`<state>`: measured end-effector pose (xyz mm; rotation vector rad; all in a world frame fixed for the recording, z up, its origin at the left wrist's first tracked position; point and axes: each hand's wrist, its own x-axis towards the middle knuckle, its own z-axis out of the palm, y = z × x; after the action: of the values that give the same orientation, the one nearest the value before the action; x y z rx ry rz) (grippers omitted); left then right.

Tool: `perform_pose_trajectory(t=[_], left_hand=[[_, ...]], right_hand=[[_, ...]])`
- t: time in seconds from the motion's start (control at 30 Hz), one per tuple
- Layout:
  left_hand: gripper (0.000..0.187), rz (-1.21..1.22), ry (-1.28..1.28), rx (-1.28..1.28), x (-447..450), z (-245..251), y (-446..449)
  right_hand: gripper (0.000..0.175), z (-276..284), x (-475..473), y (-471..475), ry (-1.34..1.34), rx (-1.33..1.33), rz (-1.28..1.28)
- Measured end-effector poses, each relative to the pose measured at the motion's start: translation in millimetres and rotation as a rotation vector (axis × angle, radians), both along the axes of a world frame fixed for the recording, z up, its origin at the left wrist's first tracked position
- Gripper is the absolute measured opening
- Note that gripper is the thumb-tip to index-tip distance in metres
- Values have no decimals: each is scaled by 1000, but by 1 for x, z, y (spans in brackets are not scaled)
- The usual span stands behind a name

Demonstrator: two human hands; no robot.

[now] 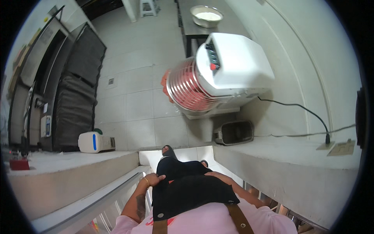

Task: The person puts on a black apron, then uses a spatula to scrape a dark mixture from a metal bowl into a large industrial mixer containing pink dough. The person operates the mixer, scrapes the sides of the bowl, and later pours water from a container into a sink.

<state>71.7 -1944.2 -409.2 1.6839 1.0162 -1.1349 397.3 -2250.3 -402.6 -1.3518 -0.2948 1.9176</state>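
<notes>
My left hand (155, 179) is at the left edge of the black apron (192, 191), its fingers curled and its thumb over the cloth. The right forearm reaches in under the apron's folded front. Of my right hand (214, 175) only a part near the wrist shows; its fingers are hidden behind the cloth. Ahead on the tiled floor stands a white spiral dough mixer (242, 63). Reddish material, too blurred to identify, shows through its round wire guard (190, 84).
Low walls flank the opening where I stand. A grey bin (236, 133) sits near the mixer, whose black cable (304, 106) runs to a wall socket. A metal bowl (206, 17) of white contents rests on a steel table. Left are a dark-covered rack (77, 105) and a white container (95, 142).
</notes>
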Motion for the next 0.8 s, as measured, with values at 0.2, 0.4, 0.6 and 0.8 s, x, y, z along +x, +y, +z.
perform_pose_trajectory(t=[0.2,0.4,0.6,0.8], left_hand=[[54,7,-18,307,3,-48,51],[75,-117,23,154,12,-43,196],[74,119,206,-176,-10,-17,274],[54,-78,-429,-169,-41,-70,343]], right_hand=[[37,-40,6,123,-171,78,171],[32,50,-26,289,-549,176,439],[42,30,-29,379,-675,462,532],[37,-35,1,467,-578,353,517]])
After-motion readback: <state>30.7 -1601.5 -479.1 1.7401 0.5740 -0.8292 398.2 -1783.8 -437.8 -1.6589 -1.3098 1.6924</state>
